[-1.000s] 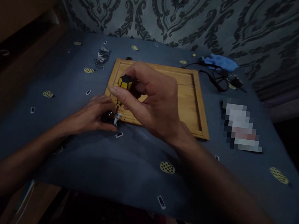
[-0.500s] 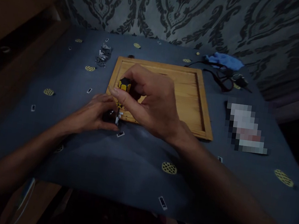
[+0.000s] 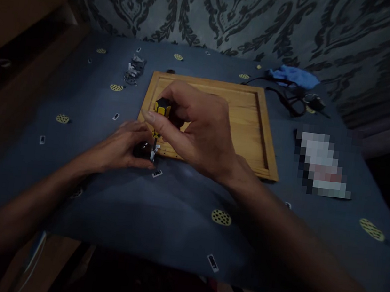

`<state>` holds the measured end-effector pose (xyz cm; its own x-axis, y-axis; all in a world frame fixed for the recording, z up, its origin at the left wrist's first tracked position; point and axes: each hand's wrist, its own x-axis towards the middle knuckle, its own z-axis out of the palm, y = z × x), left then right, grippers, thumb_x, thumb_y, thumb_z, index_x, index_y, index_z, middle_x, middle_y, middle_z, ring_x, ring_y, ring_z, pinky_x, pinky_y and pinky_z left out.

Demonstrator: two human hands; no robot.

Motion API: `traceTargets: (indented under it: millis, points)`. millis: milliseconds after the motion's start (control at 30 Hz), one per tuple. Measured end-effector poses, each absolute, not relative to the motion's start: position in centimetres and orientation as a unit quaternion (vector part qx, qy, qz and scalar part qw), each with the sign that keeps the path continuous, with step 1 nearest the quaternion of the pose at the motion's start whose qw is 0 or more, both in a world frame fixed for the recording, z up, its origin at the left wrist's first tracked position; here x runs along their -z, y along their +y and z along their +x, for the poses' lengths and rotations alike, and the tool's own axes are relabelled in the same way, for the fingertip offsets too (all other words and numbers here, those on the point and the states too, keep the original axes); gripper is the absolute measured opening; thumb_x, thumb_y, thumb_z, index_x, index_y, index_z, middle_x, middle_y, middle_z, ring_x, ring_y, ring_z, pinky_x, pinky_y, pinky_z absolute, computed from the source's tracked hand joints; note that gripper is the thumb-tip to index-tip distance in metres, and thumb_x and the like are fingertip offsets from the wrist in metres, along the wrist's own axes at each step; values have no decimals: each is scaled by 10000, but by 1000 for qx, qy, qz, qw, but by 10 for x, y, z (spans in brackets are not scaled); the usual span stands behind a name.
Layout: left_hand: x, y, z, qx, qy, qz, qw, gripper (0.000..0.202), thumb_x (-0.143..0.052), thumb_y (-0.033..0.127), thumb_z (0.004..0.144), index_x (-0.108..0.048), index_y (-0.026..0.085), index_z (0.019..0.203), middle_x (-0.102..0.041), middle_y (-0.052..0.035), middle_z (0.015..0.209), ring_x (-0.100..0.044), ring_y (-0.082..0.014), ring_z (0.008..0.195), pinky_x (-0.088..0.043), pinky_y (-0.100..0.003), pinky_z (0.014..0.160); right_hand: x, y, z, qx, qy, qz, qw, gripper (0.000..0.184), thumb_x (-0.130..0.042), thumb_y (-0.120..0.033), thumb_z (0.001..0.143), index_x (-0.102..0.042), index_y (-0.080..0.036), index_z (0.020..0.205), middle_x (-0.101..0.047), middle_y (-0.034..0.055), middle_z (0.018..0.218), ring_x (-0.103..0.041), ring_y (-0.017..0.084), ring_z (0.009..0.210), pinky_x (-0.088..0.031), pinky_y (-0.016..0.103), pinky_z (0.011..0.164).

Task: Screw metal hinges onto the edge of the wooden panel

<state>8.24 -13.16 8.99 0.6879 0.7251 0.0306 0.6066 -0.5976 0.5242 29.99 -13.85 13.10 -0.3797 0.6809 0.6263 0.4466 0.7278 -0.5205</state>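
Observation:
My right hand (image 3: 197,127) is closed around the yellow-and-black handle of a screwdriver (image 3: 162,109), held upright with its shaft pointing down. Below it, the tip meets a small shiny metal hinge (image 3: 153,154) at the near left corner of a framed wooden panel (image 3: 247,128). My left hand (image 3: 124,147) rests on the table by that corner, thumb and fingers pinching the hinge from the left. The exact contact of tip and screw is too small to make out.
A pile of metal hinges (image 3: 134,70) lies behind the panel's left side. Dark-framed glasses (image 3: 289,103), a blue cloth (image 3: 294,77) and keys (image 3: 316,103) are at the back right. A blurred-out flat object (image 3: 323,166) lies right of the panel on the patterned tablecloth (image 3: 177,229).
Both hands keep nearly the same pose, the screwdriver still upright on the hinge. The whole view has shifted very slightly.

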Motion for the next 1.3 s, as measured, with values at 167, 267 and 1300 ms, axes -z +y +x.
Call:
traceTargets:
  millis: [167, 267, 1300]
  points:
    - [-91, -131, 83, -113, 373, 887, 248, 469, -742, 671, 882, -723, 210, 965, -715, -80, 1083, -626, -350, 1171, -470, -542, 1080, -129, -136, 300, -128, -818, -303, 472, 253, -589, -435, 1047, -547, -257, 872, -661, -18, 752, -668, 180, 724, -558, 345, 738]
    - [-89, -132, 82, -120, 379, 880, 259, 460, -738, 652, 894, -718, 206, 1007, -703, -96, 1171, -619, -358, 1213, -482, -544, 1075, -129, -136, 299, -147, -820, -278, 478, 269, -589, -433, 1053, -544, -245, 866, -653, -20, 764, -658, 166, 727, -540, 323, 716]
    - [-86, -132, 82, -133, 372, 882, 257, 445, -768, 620, 885, -725, 226, 1088, -704, -75, 1185, -646, -320, 1152, -472, -545, 1104, -154, -138, 317, -389, -817, -255, 340, 97, -671, -274, 1003, -687, -198, 1060, -740, -24, 921, -695, 114, 776, -545, 246, 714]
